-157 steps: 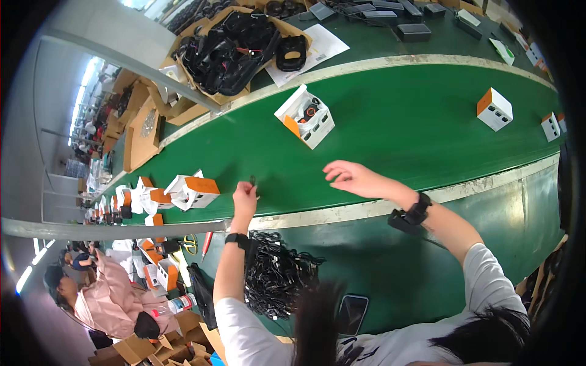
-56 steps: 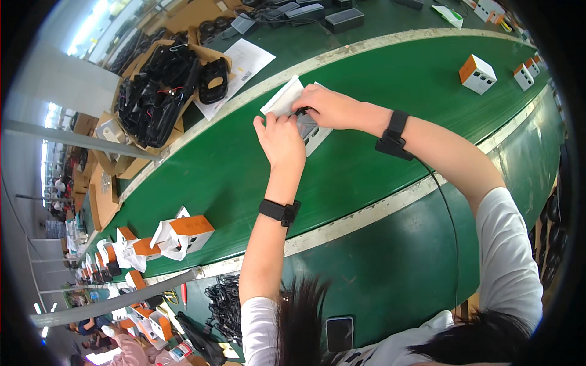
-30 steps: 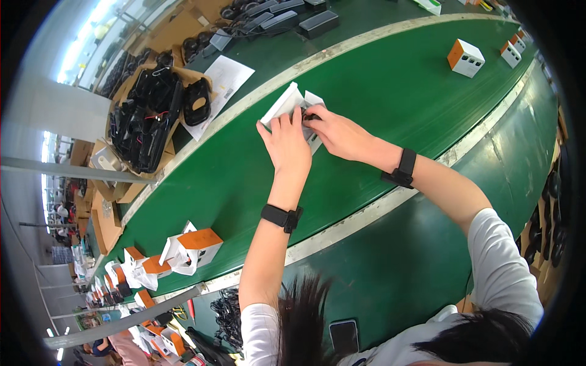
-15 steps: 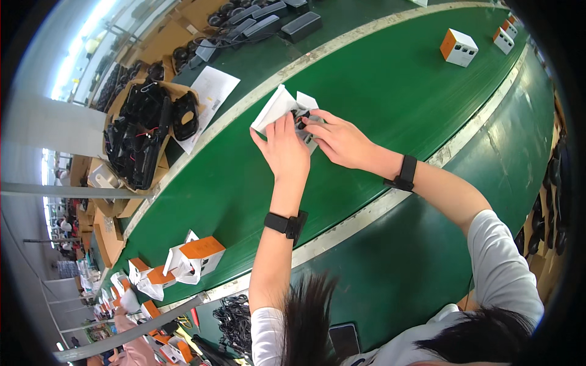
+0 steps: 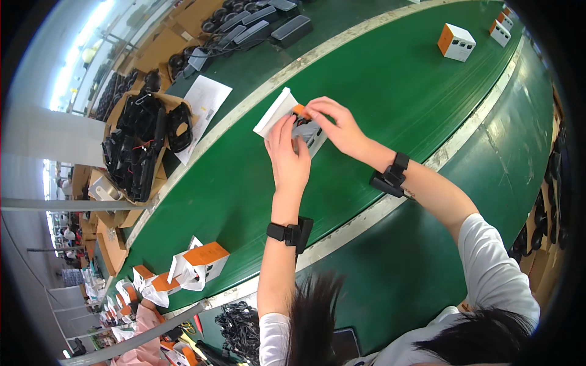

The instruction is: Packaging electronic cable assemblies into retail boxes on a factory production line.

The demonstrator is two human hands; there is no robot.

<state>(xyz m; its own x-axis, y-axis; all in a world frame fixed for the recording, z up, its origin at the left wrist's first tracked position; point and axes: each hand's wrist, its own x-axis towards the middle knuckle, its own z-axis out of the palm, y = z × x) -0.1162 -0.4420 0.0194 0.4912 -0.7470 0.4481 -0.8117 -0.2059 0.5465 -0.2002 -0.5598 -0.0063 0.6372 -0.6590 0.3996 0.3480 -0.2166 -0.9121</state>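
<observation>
A small white and orange box [image 5: 317,144] sits on the green conveyor belt with its top open. Its white lid flap [image 5: 276,114] stands up on the far left side. Dark items show inside, partly covered by my fingers; I cannot make out their kind. My left hand [image 5: 287,152] is wrapped over the near left of the box, fingertips at the opening. My right hand [image 5: 340,127] pinches an orange side flap [image 5: 299,110] at the top of the box. Both wrists wear black straps with small black blocks.
Several open boxes [image 5: 206,256] stand at the belt's lower left, near another person's pink sleeve [image 5: 144,332]. Closed boxes [image 5: 456,43] sit at the far right. Beyond the belt are a carton of black parts [image 5: 137,143] and a paper sheet [image 5: 207,100]. Black cables [image 5: 238,326] lie nearby.
My right hand has come out of the box opening and up to the orange flap, which now shows. My left hand stays at the box. The person's pink sleeve has moved nearer the open boxes.
</observation>
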